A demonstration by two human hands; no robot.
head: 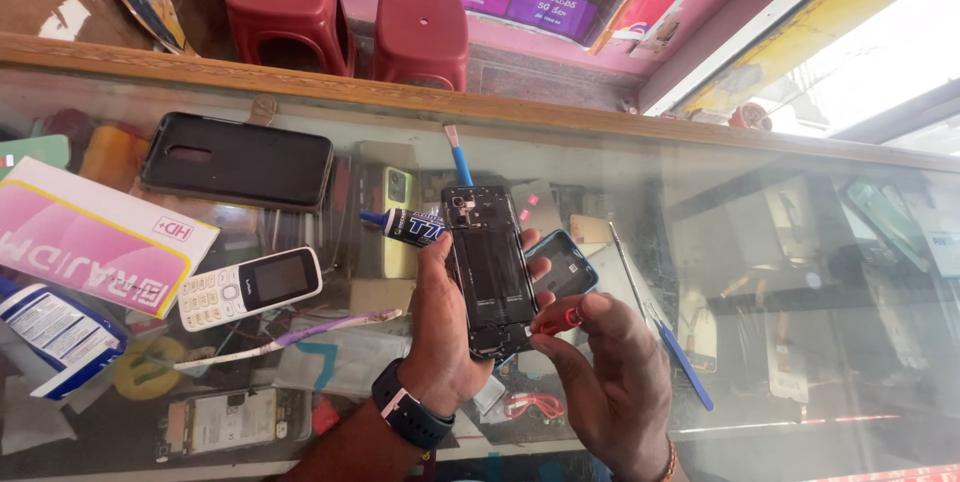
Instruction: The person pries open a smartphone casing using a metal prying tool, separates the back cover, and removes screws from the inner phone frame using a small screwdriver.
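Note:
My left hand (445, 332) grips an opened black smartphone (489, 267) with its back off, held upright above the glass counter. My right hand (610, 377) pinches a small red-handled screwdriver (562, 318) whose tip meets the phone's lower right edge. A black phone back cover with a blue rim (563, 264) lies just behind the phone. A dark glue tube with a blue nozzle (408, 227) rests to the phone's left. A dark smartwatch sits on my left wrist.
On the glass counter (760, 232) lie a black phone case (237, 161), a white keypad phone (250, 287), a pink box (90, 237), a toothbrush (290, 339), a blue pry tool (685, 362) and a blue-handled brush (458, 155). Two red stools (345, 17) stand beyond the wooden counter edge.

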